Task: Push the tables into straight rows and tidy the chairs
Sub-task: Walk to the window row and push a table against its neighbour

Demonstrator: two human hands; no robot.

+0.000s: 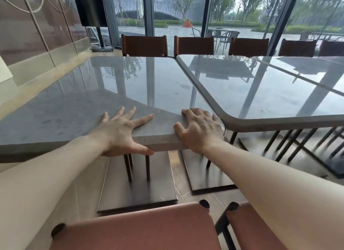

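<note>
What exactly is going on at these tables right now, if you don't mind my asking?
A person is straightening the tables. Both hands are on the near right corner of the grey table: the left hand lies spread on top with the thumb under the edge, and the right hand grips the corner. The neighbouring table sits at an angle, touching or nearly touching at the far end, with a gap widening toward the person. Brown chairs line the far side, and two more stand close to the person.

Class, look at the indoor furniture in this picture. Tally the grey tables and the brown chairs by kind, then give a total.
Grey tables: 3
Brown chairs: 7; 5 beyond the tables, 2 nearest the camera
Total: 10
</note>
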